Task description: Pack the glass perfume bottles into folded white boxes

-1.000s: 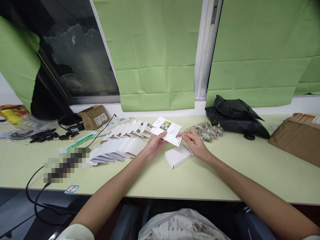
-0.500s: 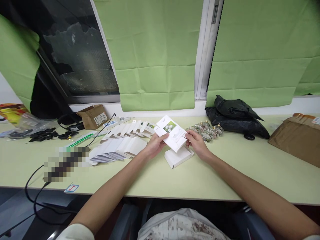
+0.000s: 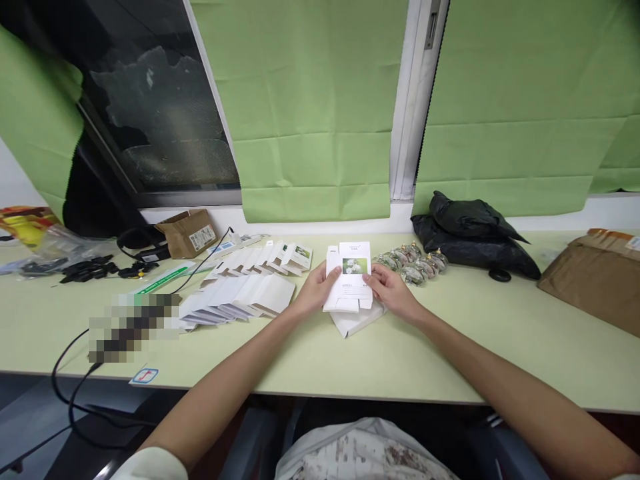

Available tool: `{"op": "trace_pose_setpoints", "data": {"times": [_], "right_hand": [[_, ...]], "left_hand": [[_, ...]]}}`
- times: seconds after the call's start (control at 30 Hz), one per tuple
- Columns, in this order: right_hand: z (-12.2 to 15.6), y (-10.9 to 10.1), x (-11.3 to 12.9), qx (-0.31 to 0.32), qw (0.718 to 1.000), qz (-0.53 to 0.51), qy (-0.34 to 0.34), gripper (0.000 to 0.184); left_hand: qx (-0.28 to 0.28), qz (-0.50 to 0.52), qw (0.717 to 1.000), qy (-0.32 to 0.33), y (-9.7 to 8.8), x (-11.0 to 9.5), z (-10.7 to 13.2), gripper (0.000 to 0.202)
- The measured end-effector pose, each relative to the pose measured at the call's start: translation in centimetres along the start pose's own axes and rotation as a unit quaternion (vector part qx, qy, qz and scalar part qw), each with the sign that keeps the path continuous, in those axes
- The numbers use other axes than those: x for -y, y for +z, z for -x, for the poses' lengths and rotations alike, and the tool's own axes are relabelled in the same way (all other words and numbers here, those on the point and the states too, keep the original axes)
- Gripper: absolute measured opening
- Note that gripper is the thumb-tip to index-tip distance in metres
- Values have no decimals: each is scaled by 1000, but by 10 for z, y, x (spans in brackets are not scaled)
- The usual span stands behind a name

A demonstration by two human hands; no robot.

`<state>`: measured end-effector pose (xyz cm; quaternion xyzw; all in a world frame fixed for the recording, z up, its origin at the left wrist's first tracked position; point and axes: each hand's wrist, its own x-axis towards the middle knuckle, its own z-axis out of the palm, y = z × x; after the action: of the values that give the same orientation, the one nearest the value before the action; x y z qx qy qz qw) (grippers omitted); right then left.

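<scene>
Between my two hands is a white paper box with a green and white flower picture on its front. My left hand grips its left edge, thumb on the front. My right hand holds the right edge, its thumb near the picture. Flaps stick out at the box's lower end. Under it another white box lies on the table, partly covered. To the left are a row of upright white boxes and a fanned stack of white flat boxes. Several small clear ornaments with metal tops lie beyond my right hand.
Black plastic bags lie by the window at the back right. A brown package is at the far right. An open cardboard box, black cables and a blurred dark object are on the left of the table.
The held box has turned from a slant to nearly upright in view and looks opened wider, with side panels and flaps showing. Both hands still hold it.
</scene>
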<state>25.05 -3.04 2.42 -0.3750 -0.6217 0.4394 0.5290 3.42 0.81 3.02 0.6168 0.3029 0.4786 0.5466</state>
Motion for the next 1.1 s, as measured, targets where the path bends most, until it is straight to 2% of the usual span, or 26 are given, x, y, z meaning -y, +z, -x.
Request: {"op": "trace_pose_setpoints", "data": {"times": [0.2, 0.4, 0.53, 0.7, 0.77, 0.87, 0.97, 1.03, 1.1], "right_hand": [[-1, 0, -3, -14, 999, -44, -3, 36], [0, -2, 2, 34, 997, -63, 31, 48], [-2, -6, 7, 4, 996, -68, 52, 52], [-1, -7, 5, -36, 996, -51, 58, 43], [-1, -6, 3, -27, 996, -60, 55, 44], [0, -5, 0, 9, 994, -76, 77, 45], [-1, -6, -2, -16, 992, -71, 98, 51], [-2, -8, -5, -32, 993, -72, 86, 51], [-2, -9, -6, -19, 995, -73, 72, 49]], "left_hand": [[45, 30, 998, -6, 4, -9, 3, 62], [40, 35, 999, -11, 0, -9, 3, 61], [48, 7, 998, -36, -6, -8, 2, 65], [86, 33, 992, -90, -10, -11, 3, 64], [77, 38, 992, -98, -9, -11, 3, 62], [28, 50, 995, -76, -6, -9, 2, 62], [15, 45, 996, -74, -4, -8, 2, 61], [16, 36, 996, -82, -3, -8, 2, 60], [7, 23, 996, -86, -4, -8, 2, 57]]}}
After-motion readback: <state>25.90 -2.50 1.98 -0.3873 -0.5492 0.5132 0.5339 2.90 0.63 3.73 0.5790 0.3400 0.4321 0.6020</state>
